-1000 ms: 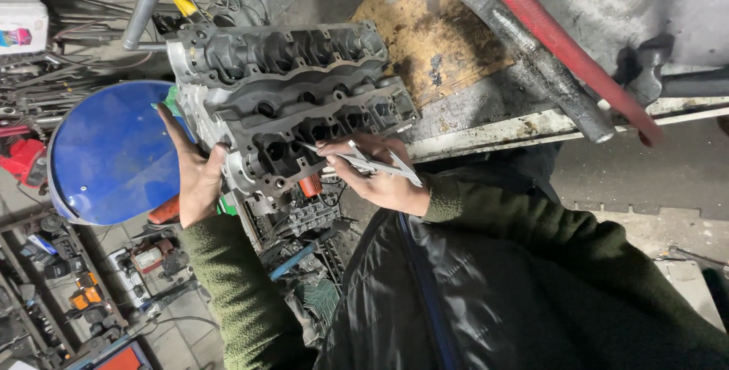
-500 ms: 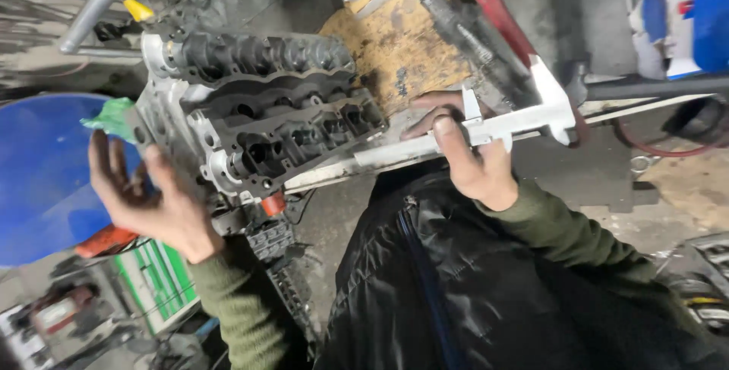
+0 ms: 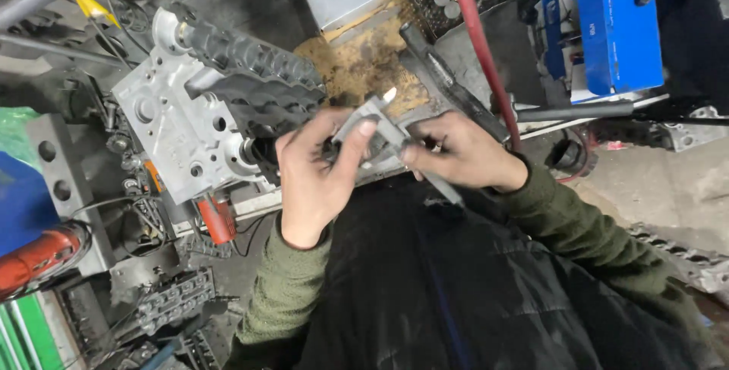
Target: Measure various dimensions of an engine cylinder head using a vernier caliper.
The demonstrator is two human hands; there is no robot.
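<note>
While gripped two-handed, caliper (image 3: 380, 123) level.

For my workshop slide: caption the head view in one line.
Both hands, left hand and right hand, hold a metal caliper beside a grimy cylinder head on a cluttered workbench.

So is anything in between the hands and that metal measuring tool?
No, nothing visible. Both hands are already on the measuring tool: the left hand grips its wide end, and the right hand pinches the bar. The tool is held just in front of the engine part, with no visible thing between them.
</note>
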